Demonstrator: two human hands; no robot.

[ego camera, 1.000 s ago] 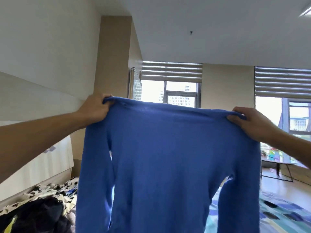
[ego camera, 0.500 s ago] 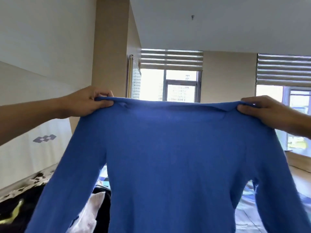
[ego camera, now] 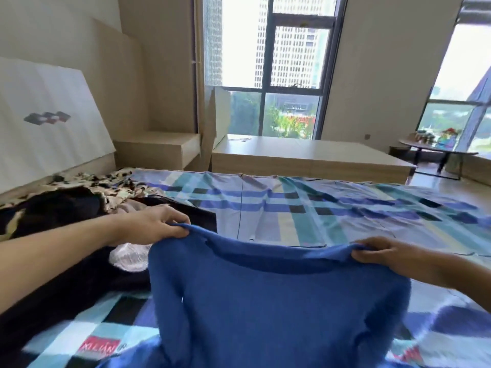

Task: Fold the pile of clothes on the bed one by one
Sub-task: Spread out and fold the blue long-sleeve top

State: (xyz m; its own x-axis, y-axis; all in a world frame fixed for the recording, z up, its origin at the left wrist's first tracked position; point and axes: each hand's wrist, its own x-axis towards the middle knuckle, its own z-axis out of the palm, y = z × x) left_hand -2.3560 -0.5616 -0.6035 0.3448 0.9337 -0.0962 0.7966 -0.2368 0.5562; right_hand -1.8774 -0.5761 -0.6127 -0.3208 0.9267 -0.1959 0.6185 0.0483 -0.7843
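Room: tall windows (ego camera: 292, 62) at 12 o'clock, a pale headboard panel (ego camera: 47, 123) at 10 o'clock.
Bed: a plaid blue-and-teal sheet (ego camera: 332, 208) covers it across the middle.
Blue sweater (ego camera: 279, 301): at 6 o'clock, held up by both shoulders, its body draping onto the sheet.
Left hand (ego camera: 156, 227): pinches the sweater's left shoulder.
Right hand (ego camera: 385, 254): fingers curl round the right shoulder.
Pile of clothes (ego camera: 66, 208): dark and patterned, at 9 o'clock, with a white garment (ego camera: 130, 257) just beside the sweater.
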